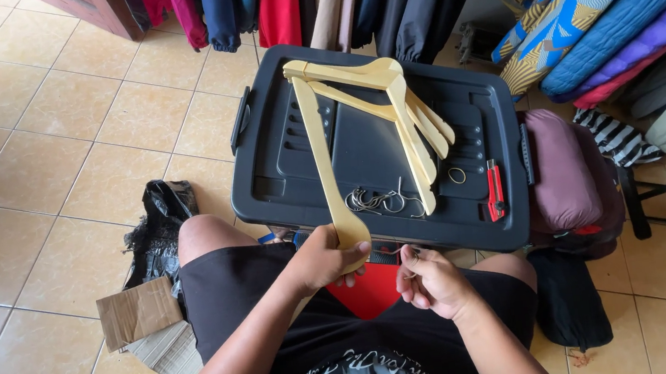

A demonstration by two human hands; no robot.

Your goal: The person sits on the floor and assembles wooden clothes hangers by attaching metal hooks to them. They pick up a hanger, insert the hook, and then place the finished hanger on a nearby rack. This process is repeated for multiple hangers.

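Observation:
My left hand [326, 259] grips the near end of a pale wooden hanger piece [321, 155] that reaches away over a black plastic bin lid [371, 153]. Several more wooden hanger pieces [413, 119] lie fanned on the lid, meeting the held one at the far end. My right hand [427, 282] is curled closed just below the lid's near edge, pinching something small that I cannot make out. A tangle of metal hooks [385, 200] rests on the lid near both hands.
A red utility knife [495, 191] and a small ring [456, 175] lie on the lid's right side. Hanging clothes [287, 0] line the back. Folded mattresses [605, 5] and a maroon cushion [565, 169] sit right. A black bag [158, 228] and cardboard [138, 311] lie left.

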